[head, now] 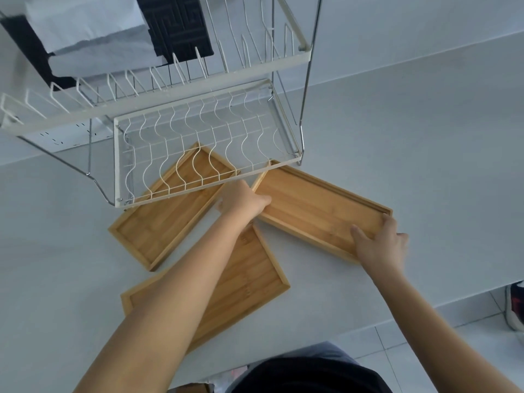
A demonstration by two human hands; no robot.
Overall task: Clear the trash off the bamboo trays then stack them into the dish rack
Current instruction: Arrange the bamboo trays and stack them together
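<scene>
Three bamboo trays lie on the white counter below a white wire dish rack (209,143). The right tray (312,202) is gripped at both short ends: my left hand (241,201) holds its left end and my right hand (380,242) holds its right end, thumb inside the rim. The left tray (158,222) lies partly under the rack's lower shelf. The near tray (249,282) lies under my left forearm. No trash shows on any tray.
The rack's upper tier (175,78) has upright dividers. Folded white and black cloths (93,32) sit behind it. The counter's edge runs at the right, with floor tiles and a shoe (514,304) beyond.
</scene>
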